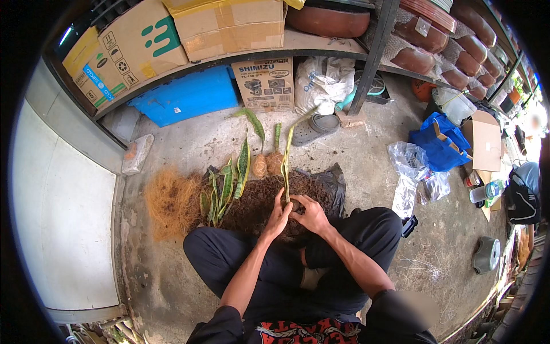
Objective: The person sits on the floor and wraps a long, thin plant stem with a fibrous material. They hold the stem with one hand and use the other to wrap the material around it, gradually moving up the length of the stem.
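Note:
A tall, narrow snake plant (285, 165) stands upright between my hands, over a heap of dark soil and coir (247, 217). My left hand (278, 218) grips the base of its leaf, thumb in front. My right hand (310, 216) curls around a dark clump (295, 206) at the plant's foot, partly hidden by my fingers. Just beyond the heap sit two fibre-wrapped root balls, an oval one (259, 166) and a rounder one (274, 163), each with a leaf rising from it. Several loose variegated snake plant leaves (226, 187) lean at the heap's left side.
Loose orange coconut fibre (169, 200) lies on the left. Black plastic sheeting (336, 185) shows under the soil's right end. A grey clog (311, 130) sits ahead, below a loaded shelf (240, 56). Rightward are plastic bags (408, 161), a blue bag (438, 142) and a stool (486, 254).

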Action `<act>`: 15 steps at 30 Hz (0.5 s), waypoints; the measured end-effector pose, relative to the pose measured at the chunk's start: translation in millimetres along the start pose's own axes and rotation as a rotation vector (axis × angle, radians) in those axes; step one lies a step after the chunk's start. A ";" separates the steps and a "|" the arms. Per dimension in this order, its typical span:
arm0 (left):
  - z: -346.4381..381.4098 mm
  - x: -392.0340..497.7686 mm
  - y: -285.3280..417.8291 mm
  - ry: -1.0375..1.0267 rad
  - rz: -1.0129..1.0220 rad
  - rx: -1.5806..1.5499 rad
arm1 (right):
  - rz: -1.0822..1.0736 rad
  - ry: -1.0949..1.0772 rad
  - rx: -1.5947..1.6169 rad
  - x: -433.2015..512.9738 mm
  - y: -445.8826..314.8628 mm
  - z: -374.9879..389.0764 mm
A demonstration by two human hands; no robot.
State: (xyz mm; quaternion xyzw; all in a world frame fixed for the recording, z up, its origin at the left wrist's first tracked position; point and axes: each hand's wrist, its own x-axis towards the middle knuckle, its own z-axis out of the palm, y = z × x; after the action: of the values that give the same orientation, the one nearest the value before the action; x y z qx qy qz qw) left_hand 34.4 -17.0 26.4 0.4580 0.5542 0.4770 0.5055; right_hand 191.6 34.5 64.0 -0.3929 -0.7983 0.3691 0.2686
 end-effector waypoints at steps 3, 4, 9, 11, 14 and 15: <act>-4.9 1.5 1.7 -0.007 -0.054 -0.074 | 0.007 -0.004 0.037 3.2 -7.4 -3.9; -6.5 2.0 2.2 -0.015 -0.099 -0.119 | 0.012 -0.030 0.052 3.1 -9.4 -4.5; -3.2 1.5 9.6 -0.034 -0.191 -0.379 | -0.014 -0.092 0.103 1.1 -4.9 3.4; -5.5 2.2 10.5 -0.075 -0.216 -0.417 | -0.012 -0.069 0.153 -0.3 -5.4 4.0; -8.9 3.8 7.0 -0.134 -0.185 -0.334 | 0.041 -0.080 0.183 0.2 -6.9 2.9; -9.2 4.2 5.5 -0.131 -0.183 -0.322 | 0.042 -0.094 0.152 0.3 -5.6 2.7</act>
State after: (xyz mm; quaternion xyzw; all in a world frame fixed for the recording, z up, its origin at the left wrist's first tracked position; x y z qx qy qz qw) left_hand 25.1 -12.8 31.6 0.3490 0.4757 0.4808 0.6486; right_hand 187.1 31.4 66.9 -0.3704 -0.7712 0.4522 0.2523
